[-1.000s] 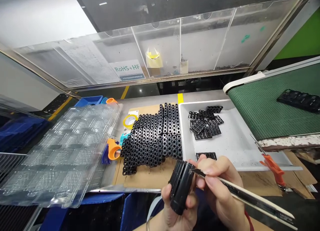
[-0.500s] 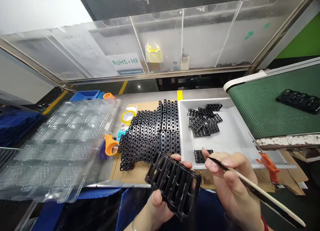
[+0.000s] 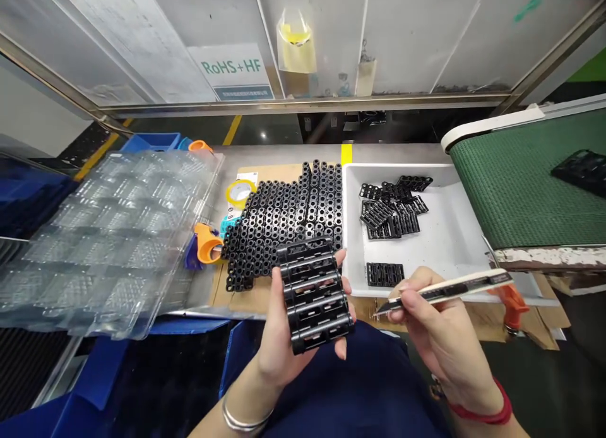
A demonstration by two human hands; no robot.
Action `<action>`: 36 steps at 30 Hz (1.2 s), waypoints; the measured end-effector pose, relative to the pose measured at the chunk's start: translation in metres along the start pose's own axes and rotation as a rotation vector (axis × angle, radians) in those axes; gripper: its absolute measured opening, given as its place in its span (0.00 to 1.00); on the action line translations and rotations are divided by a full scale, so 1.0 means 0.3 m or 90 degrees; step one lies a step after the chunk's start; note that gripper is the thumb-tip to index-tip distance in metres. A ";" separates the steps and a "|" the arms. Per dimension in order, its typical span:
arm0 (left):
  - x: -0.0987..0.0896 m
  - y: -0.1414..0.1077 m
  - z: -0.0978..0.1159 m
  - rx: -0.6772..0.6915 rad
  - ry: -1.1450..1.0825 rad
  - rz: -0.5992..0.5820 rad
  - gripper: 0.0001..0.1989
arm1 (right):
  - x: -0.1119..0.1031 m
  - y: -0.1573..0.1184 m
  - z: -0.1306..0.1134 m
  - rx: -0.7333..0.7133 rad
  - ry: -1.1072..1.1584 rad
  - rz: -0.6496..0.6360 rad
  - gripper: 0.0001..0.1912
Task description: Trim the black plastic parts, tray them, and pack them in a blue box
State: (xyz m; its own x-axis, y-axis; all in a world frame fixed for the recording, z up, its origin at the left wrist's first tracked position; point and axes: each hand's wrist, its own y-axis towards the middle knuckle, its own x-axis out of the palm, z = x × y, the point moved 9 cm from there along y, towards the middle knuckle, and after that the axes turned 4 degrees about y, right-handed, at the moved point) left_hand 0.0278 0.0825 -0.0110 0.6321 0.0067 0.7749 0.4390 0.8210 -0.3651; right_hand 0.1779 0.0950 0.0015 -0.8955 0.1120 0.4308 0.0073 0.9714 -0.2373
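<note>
My left hand [image 3: 279, 337] is closed round a black slotted plastic part [image 3: 315, 296], held up in front of my body with its tubular rows facing me. To its right, my right hand [image 3: 438, 318] grips a slim cream-and-black knife [image 3: 454, 288], its dark tip pointing left toward the part but apart from it. Behind my left hand, many black perforated parts [image 3: 279, 220] stand packed together on cardboard. A white tray [image 3: 445, 236] to the right holds a heap of black parts [image 3: 395, 207] and a single one [image 3: 385, 274] near its front edge.
Clear moulded plastic trays [image 3: 108, 236] lie at the left. An orange tape dispenser [image 3: 207, 243] and a yellow tape roll [image 3: 240, 193] sit beside the stacked parts. At the right, a green conveyor belt [image 3: 511, 185] carries a black part [image 3: 582, 171]. An orange-handled tool [image 3: 514, 308] is near the tray.
My left hand has turned the black part, so its rows now run more nearly sideways. The knife in my right hand has swung up from a steep slant. The camera view has tilted downward.
</note>
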 end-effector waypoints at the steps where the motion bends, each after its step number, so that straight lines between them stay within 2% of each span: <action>1: 0.003 -0.002 -0.007 -0.014 0.002 -0.004 0.39 | -0.001 -0.001 0.010 0.012 0.011 0.000 0.11; 6: 0.016 -0.010 -0.022 -0.036 -0.006 -0.022 0.35 | 0.024 -0.015 0.064 0.103 0.066 -0.065 0.11; 12: 0.058 -0.024 -0.067 -0.120 -0.032 -0.120 0.37 | 0.065 -0.034 0.103 0.165 0.086 -0.073 0.14; 15: 0.060 -0.026 -0.087 -0.151 -0.081 -0.117 0.38 | 0.088 -0.047 0.134 0.229 0.125 -0.083 0.15; 18: 0.068 -0.026 -0.090 -0.144 -0.155 -0.132 0.37 | 0.110 -0.058 0.153 0.269 0.165 -0.097 0.15; 28: 0.061 -0.038 -0.112 -0.181 -0.192 -0.137 0.37 | 0.135 -0.071 0.151 0.271 0.186 -0.127 0.16; 36: 0.039 -0.039 -0.134 -0.224 -0.058 -0.076 0.47 | 0.139 -0.069 0.141 0.255 0.184 -0.137 0.16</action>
State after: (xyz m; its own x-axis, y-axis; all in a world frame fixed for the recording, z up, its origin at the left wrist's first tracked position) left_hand 0.0558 0.0500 -0.0184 0.5102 -0.0138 0.8599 0.7088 0.5730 -0.4114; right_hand 0.1216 0.0708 -0.0124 -0.6987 0.0268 0.7149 -0.3840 0.8291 -0.4064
